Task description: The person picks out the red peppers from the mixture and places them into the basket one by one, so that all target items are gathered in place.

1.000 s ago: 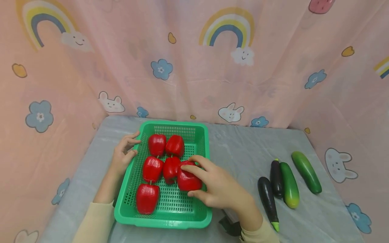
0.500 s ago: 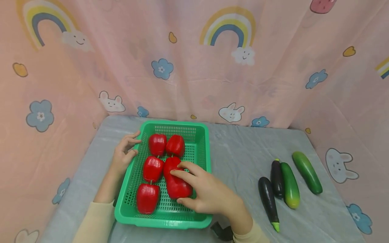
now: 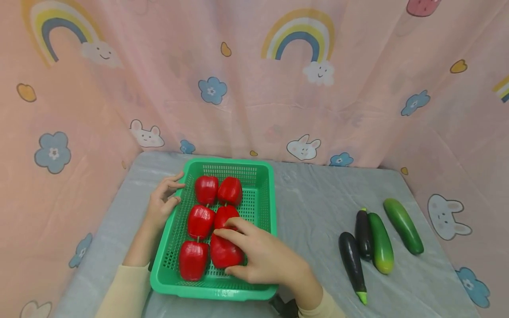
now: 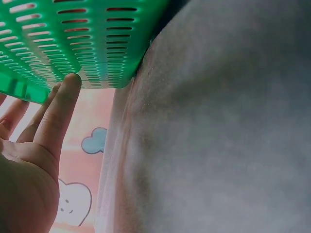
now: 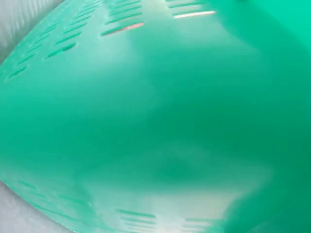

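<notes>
My right hand [image 3: 258, 254] grips a red bell pepper [image 3: 226, 252] inside the green plastic basket [image 3: 214, 293], thumb on the near side and fingers over the top. This pepper sits in the near part of the basket, right of another bell pepper [image 3: 193, 260]. Several more red bell peppers stand in two columns, among them one [image 3: 226, 216] partly covered by my right fingers. At the basket's left side, my left hand [image 3: 161, 203] touches the wall with fairly straight fingers [image 4: 58, 114]. The right wrist view holds only the basket's outer wall [image 5: 155, 107], close up.
To the right on the grey cloth [image 3: 310, 198] lie two dark eggplants [image 3: 351, 263] and two green cucumbers [image 3: 403, 225]. A pink patterned curtain [image 3: 246, 119] hangs behind the table. Below my right wrist a black strap-like piece [image 3: 284, 304] shows.
My right hand has moved left and nearer with its red bell pepper, from the basket's right side to the near end of the right column. My left hand stays in place.
</notes>
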Motion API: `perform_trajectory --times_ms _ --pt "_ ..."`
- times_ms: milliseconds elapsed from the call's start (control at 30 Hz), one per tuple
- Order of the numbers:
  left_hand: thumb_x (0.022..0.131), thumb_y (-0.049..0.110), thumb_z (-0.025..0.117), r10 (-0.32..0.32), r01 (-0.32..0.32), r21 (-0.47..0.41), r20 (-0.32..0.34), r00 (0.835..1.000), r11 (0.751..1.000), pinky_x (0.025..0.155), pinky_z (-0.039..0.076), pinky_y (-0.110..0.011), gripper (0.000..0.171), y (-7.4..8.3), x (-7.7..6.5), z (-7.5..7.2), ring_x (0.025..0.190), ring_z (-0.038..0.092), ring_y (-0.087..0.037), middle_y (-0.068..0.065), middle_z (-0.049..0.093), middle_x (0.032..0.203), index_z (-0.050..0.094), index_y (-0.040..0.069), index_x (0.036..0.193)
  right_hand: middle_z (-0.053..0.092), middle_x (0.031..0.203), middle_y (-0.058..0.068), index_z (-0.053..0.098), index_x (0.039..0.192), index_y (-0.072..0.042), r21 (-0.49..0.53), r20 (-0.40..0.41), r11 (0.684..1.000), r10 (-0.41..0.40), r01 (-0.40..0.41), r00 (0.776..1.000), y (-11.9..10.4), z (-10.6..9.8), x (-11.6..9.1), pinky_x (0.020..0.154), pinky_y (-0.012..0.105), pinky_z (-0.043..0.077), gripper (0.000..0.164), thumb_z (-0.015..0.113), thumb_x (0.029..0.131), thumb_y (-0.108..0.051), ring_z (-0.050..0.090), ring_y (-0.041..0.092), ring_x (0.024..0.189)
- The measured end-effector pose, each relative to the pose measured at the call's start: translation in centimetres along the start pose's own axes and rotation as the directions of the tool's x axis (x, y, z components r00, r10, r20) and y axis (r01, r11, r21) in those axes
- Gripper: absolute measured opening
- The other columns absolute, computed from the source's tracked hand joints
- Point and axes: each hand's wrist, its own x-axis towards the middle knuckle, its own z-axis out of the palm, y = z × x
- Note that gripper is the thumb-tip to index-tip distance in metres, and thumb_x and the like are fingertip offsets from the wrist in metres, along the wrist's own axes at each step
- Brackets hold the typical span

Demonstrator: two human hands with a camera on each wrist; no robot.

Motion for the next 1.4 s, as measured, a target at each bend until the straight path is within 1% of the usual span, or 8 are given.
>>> perform_trajectory --times_ms 133,267,433,567,767,900,1100,1400 --pt "0.094 -0.017 0.056 0.002 -0.002 -0.004 -0.001 1.0 1.0 0.113 0.041 -0.024 0.026 0.0 0.1 0.1 0.141 0.053 -0.041 -0.039 0.053 0.149 0.062 -0.021 0.119 0.055 0.146 -0.002 0.061 0.153 -0.021 -0.02 0.026 1.0 0.004 -0.004 1.0 -0.2 0.2 0.2 0.099 0.03 0.058 0.075 0.092 0.086 -0.037 0.057 0.014 0.129" --pt "0.094 -0.017 0.056 0.01 -0.01 -0.005 -0.001 1.0 1.0 0.113 0.041 -0.024 0.026 -0.2 0.1 0.1 0.141 0.054 -0.04 -0.04 0.052 0.149 0.062 -0.021 0.119 0.056 0.144 -0.002 0.061 0.153 -0.021 -0.046 0.04 0.999 -0.005 0.007 0.999 -0.3 0.5 0.4 0.1 0.028 0.057 0.077 0.092 0.086 -0.042 0.06 0.013 0.125" --pt "0.095 -0.017 0.056 0.002 -0.002 -0.004 -0.002 1.0 1.0 0.112 0.041 -0.024 0.025 -0.2 0.0 0.0 0.14 0.056 -0.036 -0.04 0.052 0.149 0.062 -0.02 0.119 0.057 0.141 -0.003 0.061 0.153 -0.021 -0.053 0.057 0.998 -0.015 0.018 0.998 -0.2 1.0 0.6 0.098 0.026 0.057 0.078 0.092 0.086 -0.045 0.061 0.011 0.122" --pt "0.095 -0.017 0.056 -0.004 0.004 0.001 -0.004 1.0 1.0 0.112 0.04 -0.024 0.025 -0.2 0.0 -0.1 0.14 0.056 -0.036 -0.039 0.053 0.149 0.063 -0.019 0.119 0.058 0.137 -0.004 0.06 0.153 -0.021 -0.047 0.079 0.999 -0.004 0.008 0.997 -0.1 1.3 0.7 0.095 0.025 0.058 0.078 0.092 0.086 -0.046 0.062 0.01 0.118" --pt "0.095 -0.017 0.057 0.007 -0.007 0.0 0.0 1.0 1.0 0.113 0.04 -0.024 0.025 -0.2 0.0 0.0 0.14 0.055 -0.04 -0.039 0.053 0.149 0.062 -0.02 0.119 0.06 0.133 -0.003 0.06 0.153 -0.021 -0.082 0.091 0.997 0.002 0.005 0.996 0.0 1.8 0.7 0.093 0.025 0.058 0.08 0.093 0.085 -0.047 0.063 0.009 0.112" --pt "0.095 -0.016 0.057 0.004 -0.004 -0.001 0.0 1.0 1.0 0.112 0.04 -0.025 0.025 -0.2 0.0 0.0 0.141 0.055 -0.037 -0.038 0.053 0.15 0.062 -0.02 0.119 0.06 0.132 -0.004 0.06 0.153 -0.021 -0.094 0.099 0.996 0.011 -0.002 0.995 0.0 2.1 0.7 0.093 0.025 0.058 0.081 0.093 0.084 -0.047 0.063 0.008 0.11" --pt "0.095 -0.016 0.057 -0.006 0.006 -0.011 -0.006 1.0 1.0 0.112 0.04 -0.025 0.025 -0.3 -0.1 0.1 0.142 0.053 -0.038 -0.037 0.053 0.15 0.061 -0.021 0.119 0.061 0.131 -0.004 0.06 0.153 -0.021 -0.112 0.116 0.994 0.021 -0.008 0.993 0.1 2.3 0.8 0.091 0.026 0.058 0.081 0.093 0.084 -0.048 0.064 0.008 0.108" --pt "0.095 -0.015 0.058 -0.006 0.006 -0.005 -0.011 1.0 1.0 0.111 0.041 -0.026 0.024 -0.3 0.0 0.1 0.142 0.055 -0.033 -0.034 0.055 0.151 0.063 -0.02 0.119 0.061 0.126 -0.006 0.062 0.151 -0.022 -0.138 0.139 0.989 0.068 -0.049 0.988 0.1 2.7 0.8 0.087 0.024 0.058 0.08 0.093 0.083 -0.053 0.063 0.006 0.103"
